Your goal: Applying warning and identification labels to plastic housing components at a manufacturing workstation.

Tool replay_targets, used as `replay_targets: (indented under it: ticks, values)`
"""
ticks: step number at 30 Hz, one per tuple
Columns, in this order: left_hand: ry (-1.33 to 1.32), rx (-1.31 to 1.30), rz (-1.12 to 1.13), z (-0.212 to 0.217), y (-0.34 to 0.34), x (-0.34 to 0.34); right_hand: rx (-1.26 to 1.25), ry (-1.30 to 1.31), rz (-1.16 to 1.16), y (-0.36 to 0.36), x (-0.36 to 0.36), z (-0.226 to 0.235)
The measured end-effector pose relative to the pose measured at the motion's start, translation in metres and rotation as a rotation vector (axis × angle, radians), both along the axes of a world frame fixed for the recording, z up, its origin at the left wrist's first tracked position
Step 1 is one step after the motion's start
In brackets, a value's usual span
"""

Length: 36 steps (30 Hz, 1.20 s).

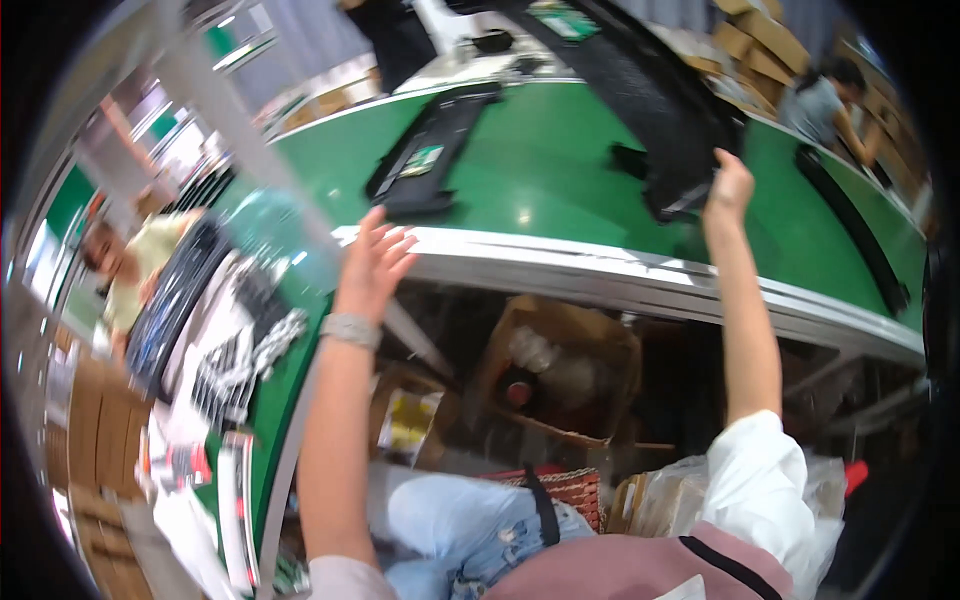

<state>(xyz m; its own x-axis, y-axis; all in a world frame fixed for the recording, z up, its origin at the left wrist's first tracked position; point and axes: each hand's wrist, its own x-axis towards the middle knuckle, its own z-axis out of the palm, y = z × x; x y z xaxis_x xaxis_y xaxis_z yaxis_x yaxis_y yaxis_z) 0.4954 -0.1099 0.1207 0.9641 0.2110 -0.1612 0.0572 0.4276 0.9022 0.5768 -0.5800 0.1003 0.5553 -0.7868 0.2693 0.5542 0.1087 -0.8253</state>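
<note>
My right hand (730, 188) is closed on the near right edge of a long black plastic panel (655, 100). The panel slants up and away over the green table, with a small green-and-white card (563, 20) on its far part. Near the table's front edge my left hand (376, 262) holds nothing, its fingers spread. Just beyond that hand, a second black plastic panel (455, 125) lies on the green surface (540, 190) with another green-and-white card (422, 160) on it.
A narrow black strip (850, 225) lies at the table's right. On the left stand a side table with striped cloth (225, 375) and wrapped black parts (175, 300). An open cardboard box (565, 420) is under the table. People sit at far left and far right.
</note>
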Motion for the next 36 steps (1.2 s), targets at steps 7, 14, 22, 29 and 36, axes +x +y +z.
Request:
replay_targets:
  ticks: [7, 14, 22, 29, 36]
  values:
    - [0.225, 0.327, 0.038, -0.027, 0.051, 0.134, 0.046, -0.113, 0.114, 0.025, -0.011, -0.002]
    - [0.325, 0.503, 0.011, -0.035, 0.081, 0.171, 0.368, -0.107, 0.4, 0.045, -0.031, 0.019]
    - [-0.092, -0.007, 0.074, 0.002, 0.051, 0.122, 0.344, -0.082, 0.571, 0.036, -0.041, 0.021]
    - [-0.106, -0.216, 0.134, 0.004, 0.022, 0.02, 0.415, -0.147, 0.414, 0.02, -0.029, 0.015]
    - [-0.124, -0.253, 0.291, -0.016, -0.004, -0.091, 0.323, -0.139, 0.197, -0.048, 0.002, 0.022]
